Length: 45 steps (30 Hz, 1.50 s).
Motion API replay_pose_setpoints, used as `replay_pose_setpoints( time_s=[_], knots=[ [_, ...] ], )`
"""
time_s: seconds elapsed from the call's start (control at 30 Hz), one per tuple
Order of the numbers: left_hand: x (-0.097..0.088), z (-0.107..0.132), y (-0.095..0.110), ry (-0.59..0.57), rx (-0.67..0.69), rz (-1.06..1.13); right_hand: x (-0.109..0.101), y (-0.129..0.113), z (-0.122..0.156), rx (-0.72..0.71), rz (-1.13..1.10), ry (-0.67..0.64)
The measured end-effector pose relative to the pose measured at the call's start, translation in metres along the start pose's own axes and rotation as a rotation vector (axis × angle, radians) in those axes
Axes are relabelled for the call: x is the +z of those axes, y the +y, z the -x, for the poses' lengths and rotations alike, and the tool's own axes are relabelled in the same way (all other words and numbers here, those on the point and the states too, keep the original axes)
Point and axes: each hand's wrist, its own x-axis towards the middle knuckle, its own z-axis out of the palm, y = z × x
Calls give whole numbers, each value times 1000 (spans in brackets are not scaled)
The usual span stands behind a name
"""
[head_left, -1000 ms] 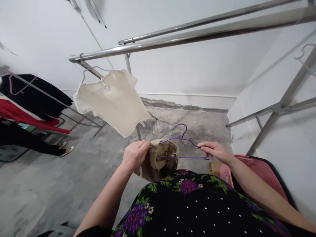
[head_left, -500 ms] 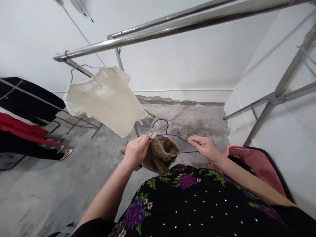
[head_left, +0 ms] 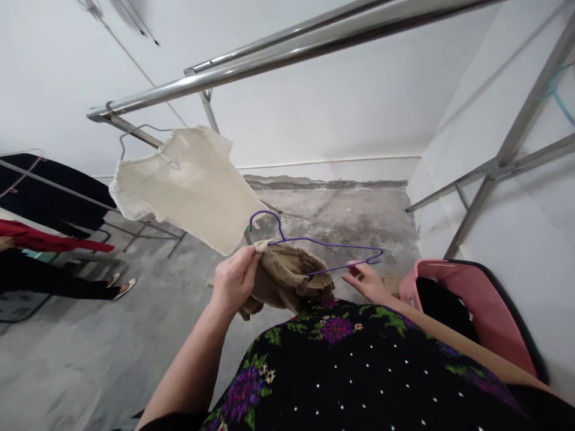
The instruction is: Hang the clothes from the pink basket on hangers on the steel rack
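My left hand (head_left: 235, 280) is closed on the neck edge of a brown garment (head_left: 281, 287), pinching it at the left shoulder of a purple clothes hanger (head_left: 330, 243). The hanger's left part is inside the garment; its hook points up and to the left, and its right end sticks out bare. Just below that bare end is my right hand (head_left: 366, 282), fingers apart, close to the lower bar; whether it touches the bar is unclear. The garment's right side sags open beneath the hanger.
A cream short-sleeved top (head_left: 193, 185) hangs from the metal rail (head_left: 233, 73). On the right, a pink basket (head_left: 498, 305) holds dark cloth, beside a metal rack leg (head_left: 476, 209). At far left, another person stands near a red garment (head_left: 49, 236) and dark clothes (head_left: 54, 185).
My right hand has let go of the hanger's right shoulder and dropped below it. The hanger and garment have shifted left with my left hand, and the garment opening has spread wider.
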Motion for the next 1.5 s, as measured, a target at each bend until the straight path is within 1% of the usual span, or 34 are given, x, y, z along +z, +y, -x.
replay_pose_setpoints(
  time_s=[0.03,0.1,0.13,0.17,0.23,0.3,0.4,0.47,0.6,0.67,0.77,0.83,0.9,0.97,1.07,1.17,1.23,1.3,1.37,1.4,1.5],
  knots=[
    [0,-1,2,-11,24,-1,17,1,-9,112,-140,-16],
    [2,-1,4,-32,70,-3,45,-1,-28,242,-439,-61],
    [2,-1,4,-39,86,-8,54,-4,-36,273,-562,-88],
    [3,0,2,-49,96,-17,58,-6,-43,295,-658,-104],
    [5,3,-4,-70,100,-47,55,-8,-50,327,-763,-116],
    [7,8,-12,-77,89,-76,42,-7,-51,349,-814,-107],
    [10,16,-22,-53,66,-89,22,-3,-48,394,-877,-93],
    [14,20,-25,-27,44,-93,16,-2,-46,421,-893,-70],
    [21,25,-29,79,-31,-90,13,-3,-44,432,-879,-23],
    [24,26,-31,76,-29,-75,8,-4,-46,428,-867,-3],
    [27,28,-36,33,21,-69,-4,-5,-48,425,-850,30],
    [28,30,-38,43,44,-91,-10,-7,-48,414,-824,34],
    [27,30,-37,84,60,-111,-15,-10,-46,364,-746,27],
    [25,31,-35,138,88,-123,-18,-11,-44,292,-622,5],
    [22,31,-33,167,177,-153,-25,-13,-42,217,-435,-25],
    [20,30,-33,161,249,-194,-35,-15,-43,143,-246,29],
    [18,30,-32,181,249,-213,-38,-19,-44,82,-129,83],
    [16,30,-28,205,235,-229,-38,-22,-45,58,-56,106],
    [13,29,-24,225,223,-244,-33,-25,-45,94,-89,84],
    [11,29,-22,235,214,-252,-30,-27,-45,137,-166,66],
    [8,27,-18,248,161,-255,-17,-30,-45,357,-597,-5]
  ],
)
